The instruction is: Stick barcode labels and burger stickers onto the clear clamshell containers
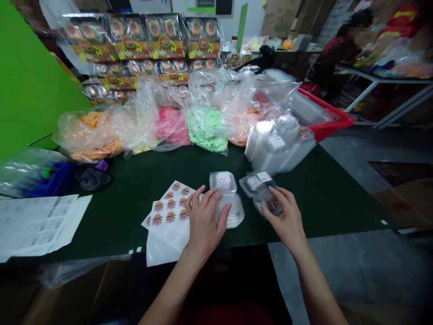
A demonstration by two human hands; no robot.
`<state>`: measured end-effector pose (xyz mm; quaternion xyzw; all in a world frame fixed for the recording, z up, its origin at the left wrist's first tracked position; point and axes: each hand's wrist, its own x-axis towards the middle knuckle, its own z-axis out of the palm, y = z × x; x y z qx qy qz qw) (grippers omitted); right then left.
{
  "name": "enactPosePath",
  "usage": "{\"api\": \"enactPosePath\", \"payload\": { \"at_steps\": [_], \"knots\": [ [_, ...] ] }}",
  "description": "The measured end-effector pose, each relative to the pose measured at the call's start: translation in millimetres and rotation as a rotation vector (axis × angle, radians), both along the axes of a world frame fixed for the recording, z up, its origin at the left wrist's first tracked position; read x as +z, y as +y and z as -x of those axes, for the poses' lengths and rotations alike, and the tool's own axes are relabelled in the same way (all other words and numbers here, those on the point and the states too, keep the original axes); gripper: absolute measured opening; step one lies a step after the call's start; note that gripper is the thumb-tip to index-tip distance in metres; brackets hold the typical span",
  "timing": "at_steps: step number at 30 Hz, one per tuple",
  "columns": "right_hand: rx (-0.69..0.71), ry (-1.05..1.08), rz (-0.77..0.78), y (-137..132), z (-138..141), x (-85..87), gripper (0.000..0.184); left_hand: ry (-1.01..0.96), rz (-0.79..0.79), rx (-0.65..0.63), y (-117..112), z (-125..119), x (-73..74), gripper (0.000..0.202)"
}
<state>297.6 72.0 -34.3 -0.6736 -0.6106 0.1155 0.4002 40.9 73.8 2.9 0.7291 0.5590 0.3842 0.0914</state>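
Observation:
My left hand rests with fingers spread on the near half of an open clear plastic clamshell box lying on the dark green table. Just left of it lies a sheet of burger stickers. My right hand reaches, fingers stretched, onto a second clear clamshell box and touches its near part. Both boxes carry small white labels on their lids.
A stack of clear boxes stands behind. Bags of orange, pink and green pieces line the back, with boxed burger toys above. A red basket is at right, papers at left. A person sits far right.

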Motion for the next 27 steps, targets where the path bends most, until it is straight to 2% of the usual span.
{"api": "enactPosePath", "payload": {
  "at_steps": [6, 8, 11, 13, 15, 18, 19, 20, 23, 25, 27],
  "knots": [
    [0.125, -0.173, 0.102, 25, -3, -29.3, 0.042, 0.010, 0.060, -0.049, 4, 5, -2.6, 0.023],
    [0.121, -0.175, 0.102, 25, -5, -26.8, 0.042, -0.019, 0.064, -0.055, 0, 11, -1.2, 0.026],
    [0.037, -0.103, 0.019, 5, -4, -5.3, 0.046, -0.093, 0.040, 0.022, -6, 35, -7.2, 0.032],
    [0.028, 0.037, -0.002, -20, 2, 10.6, 0.039, -0.112, 0.039, 0.099, -10, 58, -20.9, 0.035],
    [0.138, 0.257, 0.162, -48, 17, 15.8, 0.029, -0.062, 0.095, 0.135, -15, 82, -40.5, 0.037],
    [0.454, 0.578, 0.645, -87, 55, -4.4, 0.038, 0.062, 0.183, 0.066, -31, 107, -68.0, 0.042],
    [0.487, 0.689, 0.757, -97, 71, -15.6, 0.044, 0.093, 0.192, 0.039, -38, 110, -73.9, 0.044],
    [0.459, 0.805, 0.811, -105, 87, -26.7, 0.051, 0.116, 0.195, 0.013, -47, 113, -77.5, 0.045],
    [0.324, 1.106, 0.839, -116, 130, -48.8, 0.062, 0.132, 0.209, -0.064, -75, 112, -77.2, 0.048],
    [0.282, 1.224, 0.844, -115, 150, -50.8, 0.057, 0.116, 0.221, -0.094, -91, 111, -71.6, 0.047],
    [0.272, 1.241, 0.825, -109, 163, -45.7, 0.052, 0.094, 0.227, -0.102, -101, 109, -64.3, 0.045]
  ]
}}
